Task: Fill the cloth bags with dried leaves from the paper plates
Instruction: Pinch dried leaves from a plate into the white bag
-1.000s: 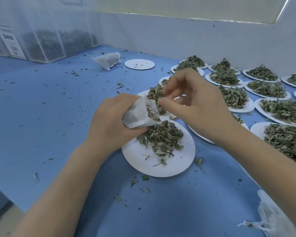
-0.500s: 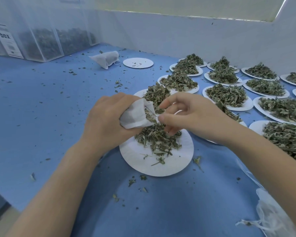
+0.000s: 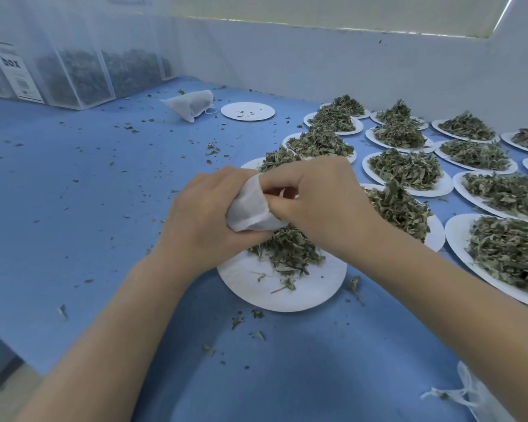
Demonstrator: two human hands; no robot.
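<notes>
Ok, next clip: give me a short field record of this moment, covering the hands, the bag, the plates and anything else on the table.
left hand: grips cloth bag
right hand: fingers at the bag's mouth, curled on it
nearest paper plate: partly emptied, leaves remain
other plates: heaped with dried leaves
empty plate: far side, crumbs only
filled bag: lies beside empty plate
clear box: far left corner, dark leaves inside

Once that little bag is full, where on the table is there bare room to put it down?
The widest bare patch is the blue table to the left of the left hand, between the clear box and the near edge, with only crumbs. There is more room in front of the near plate. The right side is crowded with heaped plates.
</notes>
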